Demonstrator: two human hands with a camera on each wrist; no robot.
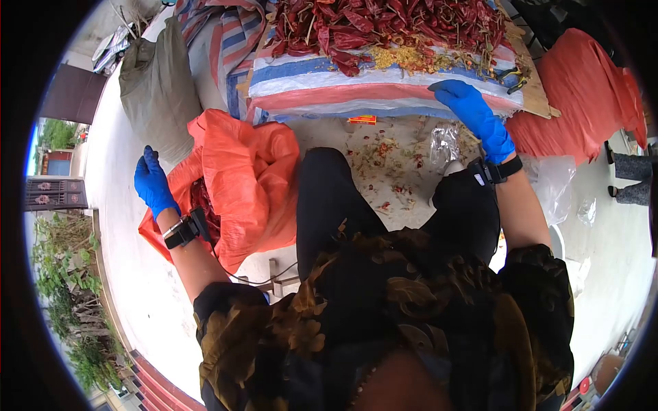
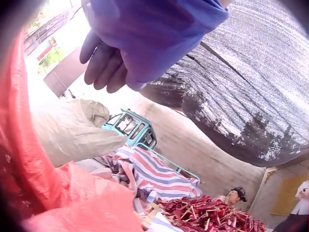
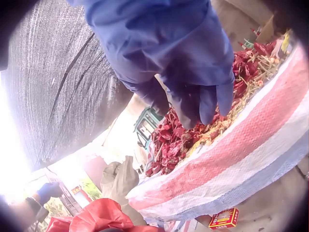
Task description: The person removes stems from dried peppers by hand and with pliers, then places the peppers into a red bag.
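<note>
My left hand [image 1: 155,183], in a blue glove, hovers over the left side of an open orange woven sack [image 1: 250,175]. Its fingers hang loosely bent with nothing between them. Inside the sack's mouth show dried red chilies [image 1: 201,204]. Also blue-gloved, my right hand [image 1: 473,118] is held at the near edge of a table draped in a striped woven sheet [image 1: 329,97]. In the right wrist view its relaxed fingers [image 3: 208,104] point down in front of the chilies and hold nothing. A heap of dried red chilies [image 1: 384,26] covers the table, with yellow seeds [image 1: 404,59] along its front.
A grey-green sack [image 1: 156,96] stands at the left and a full red sack [image 1: 582,96] at the right. A yellow and black tool [image 1: 513,81] lies at the table's right edge. Chili scraps, clear plastic [image 1: 445,142] and a red-yellow box [image 3: 224,219] lie below.
</note>
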